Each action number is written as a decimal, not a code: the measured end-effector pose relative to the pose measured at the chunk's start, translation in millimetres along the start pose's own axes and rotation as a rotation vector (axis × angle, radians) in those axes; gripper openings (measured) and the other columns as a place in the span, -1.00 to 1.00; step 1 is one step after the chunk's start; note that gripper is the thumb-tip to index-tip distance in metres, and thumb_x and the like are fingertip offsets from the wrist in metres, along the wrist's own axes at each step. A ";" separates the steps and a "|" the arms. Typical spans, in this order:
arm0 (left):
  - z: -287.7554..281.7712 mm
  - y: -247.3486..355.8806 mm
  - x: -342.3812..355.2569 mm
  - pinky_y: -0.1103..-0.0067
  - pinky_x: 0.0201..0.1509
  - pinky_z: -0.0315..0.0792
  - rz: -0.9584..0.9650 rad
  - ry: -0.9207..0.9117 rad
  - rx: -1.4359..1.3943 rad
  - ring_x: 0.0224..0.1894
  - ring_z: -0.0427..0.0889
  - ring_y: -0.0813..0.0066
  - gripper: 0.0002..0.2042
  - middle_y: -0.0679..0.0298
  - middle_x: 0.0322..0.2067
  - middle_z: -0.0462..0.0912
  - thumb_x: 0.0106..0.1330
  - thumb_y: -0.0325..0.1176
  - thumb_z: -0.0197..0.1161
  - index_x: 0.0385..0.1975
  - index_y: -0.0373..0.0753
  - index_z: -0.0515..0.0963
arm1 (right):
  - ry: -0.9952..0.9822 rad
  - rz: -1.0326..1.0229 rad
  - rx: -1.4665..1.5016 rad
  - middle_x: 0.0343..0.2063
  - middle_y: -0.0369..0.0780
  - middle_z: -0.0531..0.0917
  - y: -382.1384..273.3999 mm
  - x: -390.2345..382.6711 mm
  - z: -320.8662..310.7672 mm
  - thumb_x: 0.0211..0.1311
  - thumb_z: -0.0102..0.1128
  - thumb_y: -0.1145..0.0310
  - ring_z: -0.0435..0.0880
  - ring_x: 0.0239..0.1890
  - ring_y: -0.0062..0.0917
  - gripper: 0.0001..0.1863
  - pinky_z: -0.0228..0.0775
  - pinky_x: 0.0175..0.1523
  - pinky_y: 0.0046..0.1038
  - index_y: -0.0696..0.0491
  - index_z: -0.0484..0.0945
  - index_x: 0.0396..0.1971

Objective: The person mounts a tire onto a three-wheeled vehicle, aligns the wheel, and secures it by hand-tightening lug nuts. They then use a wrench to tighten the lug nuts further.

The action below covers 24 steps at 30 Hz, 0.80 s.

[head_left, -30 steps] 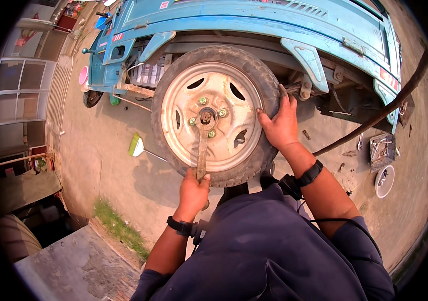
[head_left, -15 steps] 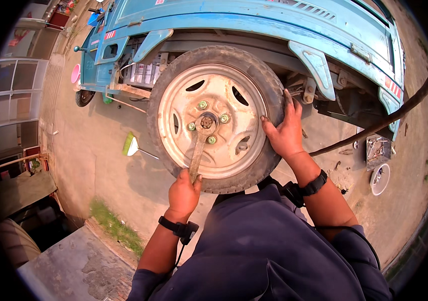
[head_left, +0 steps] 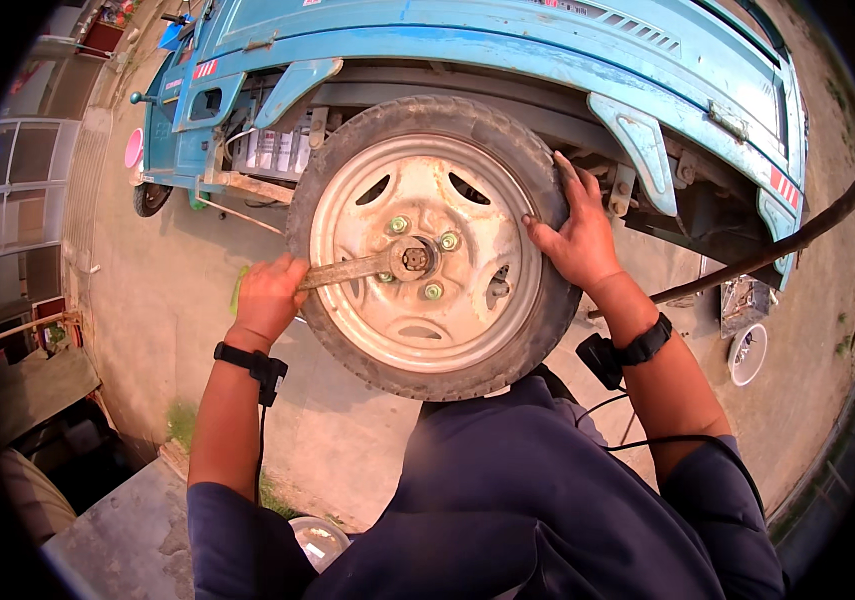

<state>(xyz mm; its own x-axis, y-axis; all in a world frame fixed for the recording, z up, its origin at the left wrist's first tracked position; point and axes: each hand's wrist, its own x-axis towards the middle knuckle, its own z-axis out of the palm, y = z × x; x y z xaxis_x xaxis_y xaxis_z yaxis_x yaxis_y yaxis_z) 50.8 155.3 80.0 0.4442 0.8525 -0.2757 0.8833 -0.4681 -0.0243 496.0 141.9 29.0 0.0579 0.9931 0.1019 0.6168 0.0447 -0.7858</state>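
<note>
My left hand (head_left: 269,296) is closed around the handle end of a long, worn wrench (head_left: 349,270). The wrench lies almost level, its ring end round the nut at the hub centre (head_left: 413,260). Light, scuffed paint covers the wheel rim (head_left: 425,350), and green-tinged lug nuts circle the hub; the wrench partly covers one of them. My right hand (head_left: 584,232) grips the right edge of the black tyre (head_left: 544,290), thumb on the sidewall and fingers over the tread. The wheel stands upright against the side of a blue cargo vehicle (head_left: 507,50).
Blue brackets (head_left: 637,150) hang beside the wheel. A dark pole or hose (head_left: 777,245) slants in from the right. Beyond it are a tool tray (head_left: 745,302) and a white bucket (head_left: 747,355). A lidded tub (head_left: 317,540) stands lower left, near a concrete slab (head_left: 132,530).
My left hand has swung the wrench clockwise, from pointing down to pointing left. My right hand keeps its place on the tyre. The lidded tub has come into view.
</note>
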 end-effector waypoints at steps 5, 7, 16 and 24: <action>-21.1 1.9 10.3 0.21 -0.10 0.50 0.020 0.037 0.052 -0.19 0.62 0.06 -0.72 0.20 -0.26 0.62 0.07 -0.40 0.44 -0.22 -0.16 0.55 | -0.024 0.049 0.013 0.30 0.09 0.38 -1.5 4.6 -3.0 0.02 0.46 0.12 0.46 0.31 0.01 -0.03 0.38 0.36 -0.19 0.00 0.26 0.48; -25.8 7.8 -8.6 0.27 -0.07 0.49 -0.010 0.070 0.045 -0.15 0.65 0.13 -0.76 0.25 -0.30 0.62 0.07 -0.41 0.44 -0.29 -0.14 0.53 | -0.036 0.066 0.002 0.31 0.08 0.37 -1.4 4.3 -1.9 0.02 0.46 0.11 0.45 0.32 0.01 -0.03 0.38 0.36 -0.19 -0.03 0.25 0.48; 0.3 99.4 -114.9 0.16 -0.20 0.54 -0.597 0.003 -0.568 -0.25 0.68 -0.15 -0.69 -0.04 -0.32 0.70 0.27 -0.17 0.43 -0.22 -0.27 0.55 | -0.067 0.112 -0.049 0.41 0.08 0.27 7.0 12.7 2.5 0.04 0.47 0.06 0.38 0.40 -0.01 -0.02 0.33 0.42 -0.20 -0.07 0.24 0.49; 23.7 191.8 -111.6 0.15 -0.19 0.54 -0.681 0.147 -0.486 -0.23 0.67 -0.20 -0.61 -0.08 -0.33 0.70 0.25 -0.12 0.47 -0.18 -0.31 0.56 | -0.094 0.118 -0.038 0.41 0.11 0.25 5.6 12.7 0.7 0.05 0.47 0.04 0.34 0.42 -0.01 -0.05 0.30 0.44 -0.20 0.00 0.28 0.45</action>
<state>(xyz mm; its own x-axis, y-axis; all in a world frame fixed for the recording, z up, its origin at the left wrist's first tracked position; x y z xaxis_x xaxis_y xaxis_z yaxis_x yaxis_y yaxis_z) 167.1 -35.1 83.4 -0.2228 0.9492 -0.2221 0.9161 0.2818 0.2852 499.7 154.9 25.5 0.0594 0.9971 -0.0483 0.6398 -0.0752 -0.7649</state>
